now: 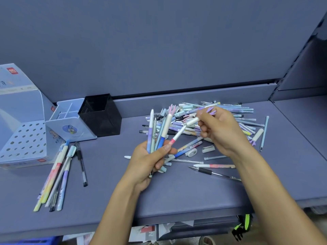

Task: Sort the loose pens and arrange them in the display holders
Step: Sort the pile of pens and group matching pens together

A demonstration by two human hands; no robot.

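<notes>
My left hand (150,160) grips a bunch of pens (157,131), tips pointing up and away. My right hand (219,129) pinches a white pen with a pink band (178,134) by its cap end; the pen's lower end touches my left thumb and the bunch. Behind my hands lies a big heap of loose pastel pens (230,114). A sorted row of pens (56,175) lies at the left, in front of the holders. A pale blue divided holder (70,128) and a black mesh cup (100,117) stand at the back left, both looking empty.
A white perforated display stand (26,138) sits at the far left edge. Loose caps (208,149) and single pens (214,174) lie near my right forearm. The shelf's front edge (177,213) runs below my arms, with clutter underneath. A grey back wall rises behind.
</notes>
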